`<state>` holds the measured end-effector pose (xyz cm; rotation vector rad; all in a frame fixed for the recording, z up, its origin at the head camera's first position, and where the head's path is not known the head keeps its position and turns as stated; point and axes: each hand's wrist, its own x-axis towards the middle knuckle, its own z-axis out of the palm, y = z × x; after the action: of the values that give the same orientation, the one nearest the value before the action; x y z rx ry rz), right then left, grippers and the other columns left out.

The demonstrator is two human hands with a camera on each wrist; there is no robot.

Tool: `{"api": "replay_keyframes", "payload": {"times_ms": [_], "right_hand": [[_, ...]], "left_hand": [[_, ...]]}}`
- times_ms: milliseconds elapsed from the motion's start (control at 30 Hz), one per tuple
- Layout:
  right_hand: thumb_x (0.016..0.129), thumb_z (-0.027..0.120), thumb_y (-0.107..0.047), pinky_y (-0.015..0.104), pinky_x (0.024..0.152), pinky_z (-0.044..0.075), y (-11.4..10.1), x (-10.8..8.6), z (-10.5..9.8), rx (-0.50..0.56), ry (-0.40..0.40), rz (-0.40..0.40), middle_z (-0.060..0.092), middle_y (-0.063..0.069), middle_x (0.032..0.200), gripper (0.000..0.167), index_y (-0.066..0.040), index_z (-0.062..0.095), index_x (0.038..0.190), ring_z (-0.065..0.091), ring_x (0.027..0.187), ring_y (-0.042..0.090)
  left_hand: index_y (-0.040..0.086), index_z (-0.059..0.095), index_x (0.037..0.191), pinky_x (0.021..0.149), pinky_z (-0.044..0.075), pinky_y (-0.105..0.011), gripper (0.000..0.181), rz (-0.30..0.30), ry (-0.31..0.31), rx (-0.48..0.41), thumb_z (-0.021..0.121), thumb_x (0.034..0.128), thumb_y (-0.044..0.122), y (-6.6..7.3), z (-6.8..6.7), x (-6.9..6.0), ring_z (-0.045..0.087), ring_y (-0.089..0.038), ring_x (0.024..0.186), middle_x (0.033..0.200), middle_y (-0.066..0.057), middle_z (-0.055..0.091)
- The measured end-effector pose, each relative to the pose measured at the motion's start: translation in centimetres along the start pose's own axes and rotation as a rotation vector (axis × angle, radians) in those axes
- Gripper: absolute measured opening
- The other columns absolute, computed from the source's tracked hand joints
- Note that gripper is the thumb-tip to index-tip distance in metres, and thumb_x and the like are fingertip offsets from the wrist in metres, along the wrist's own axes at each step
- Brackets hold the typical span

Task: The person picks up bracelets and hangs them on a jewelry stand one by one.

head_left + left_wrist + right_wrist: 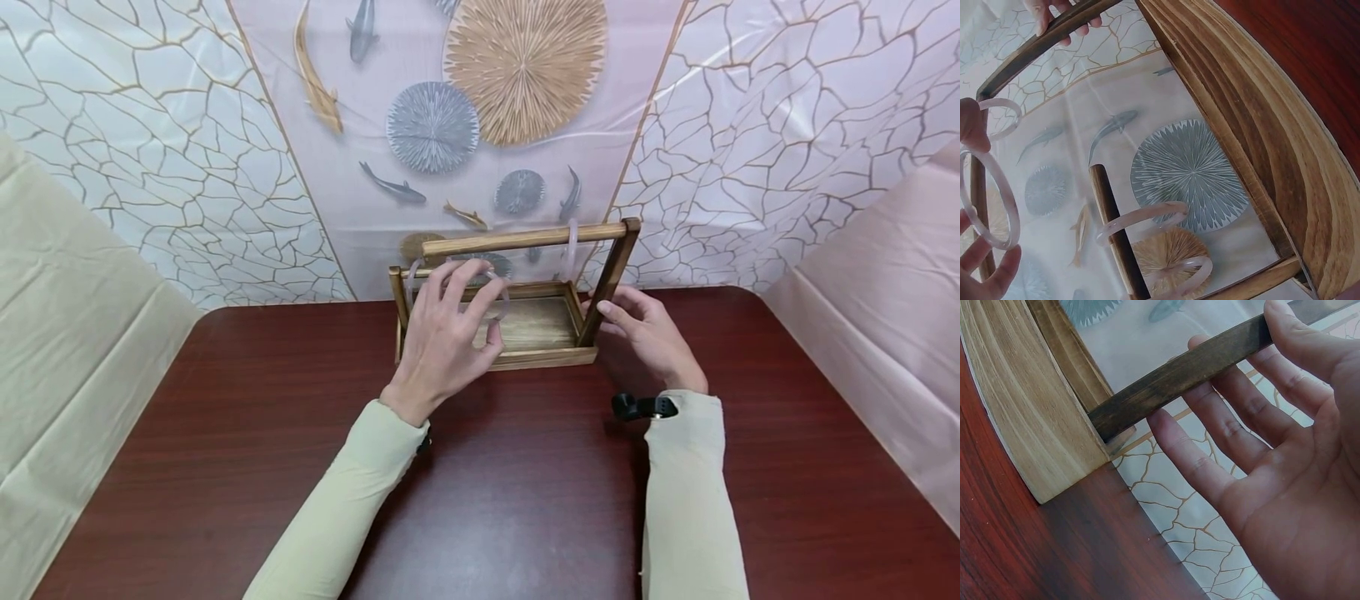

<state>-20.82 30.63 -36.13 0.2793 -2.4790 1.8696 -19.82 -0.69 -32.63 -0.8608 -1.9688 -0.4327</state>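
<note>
A wooden bangle stand [517, 360] with a tray base and two crossbars stands at the back of the table. My left hand [450, 329] pinches a translucent pinkish bangle [1009, 203] between thumb and fingertips at the upper bar [525, 239]; whether the bar passes through this ring I cannot tell. Another bangle [572, 250] hangs on the upper bar near its post. Two more bangles [1141, 220] circle the lower bar [1110, 212] in the left wrist view. My right hand [654, 337] holds the tall right post [1179, 378], thumb on one side and fingers on the other.
The stand rests on a dark red wooden table [510, 500] close to its back edge. Behind it hangs a patterned cloth [345, 183] with fish and round motifs. Pale cloth side walls [67, 333] rise left and right. A black band [643, 407] circles the right wrist.
</note>
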Motion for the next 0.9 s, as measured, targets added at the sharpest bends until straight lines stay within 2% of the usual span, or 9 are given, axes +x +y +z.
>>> {"api": "replay_keyframes", "payload": {"times_ms": [100,167,400,567,900], "right_hand": [[0.104,0.059,-0.03,0.02,0.093,0.056,-0.1,0.08,0.07,0.006,0.009,0.002,0.066,-0.006,0.115,0.034,-0.009,0.058,0.131,0.067,0.107,0.002],[0.104,0.059,-0.029,0.021,0.093,0.056,-0.13,0.08,0.1,0.015,0.015,0.004,0.066,-0.003,0.116,0.036,-0.006,0.058,0.132,0.067,0.107,0.002],[0.104,0.059,-0.029,0.02,0.094,0.056,0.09,0.05,0.03,0.047,0.0,-0.013,0.068,0.006,0.121,0.03,-0.012,0.061,0.129,0.067,0.11,0.005],[0.104,0.059,-0.028,0.02,0.094,0.056,0.31,0.09,0.0,0.049,-0.007,-0.029,0.066,0.012,0.124,0.031,-0.01,0.059,0.13,0.067,0.11,0.005],[0.104,0.06,-0.028,0.02,0.093,0.056,0.15,0.06,0.01,0.049,0.009,-0.01,0.067,0.0,0.116,0.031,-0.01,0.061,0.129,0.067,0.107,0.003]], "left_hand": [[0.016,0.064,0.125,0.098,0.05,-0.044,0.053,-0.013,0.028,0.002,0.075,0.0732,0.013,0.04,-0.1,0.06,0.051,-0.035,0.125,0.136,-0.01,0.056],[0.016,0.063,0.125,0.098,0.049,-0.044,0.053,-0.02,0.046,0.007,0.074,0.0736,0.013,0.06,-0.17,0.08,0.05,-0.035,0.126,0.136,-0.01,0.056],[0.015,0.063,0.126,0.1,0.048,-0.045,0.048,-0.045,0.103,0.004,0.068,0.0784,0.013,0.24,-0.27,0.06,0.05,-0.036,0.126,0.136,-0.012,0.056],[0.015,0.063,0.126,0.101,0.049,-0.046,0.049,-0.062,0.126,0.016,0.068,0.0778,0.011,0.54,-0.32,0.06,0.05,-0.036,0.126,0.136,-0.012,0.056],[0.013,0.062,0.126,0.103,0.047,-0.05,0.049,-0.086,0.19,0.058,0.067,0.0775,0.007,0.96,-0.6,0.11,0.048,-0.039,0.125,0.135,-0.014,0.054]]}}
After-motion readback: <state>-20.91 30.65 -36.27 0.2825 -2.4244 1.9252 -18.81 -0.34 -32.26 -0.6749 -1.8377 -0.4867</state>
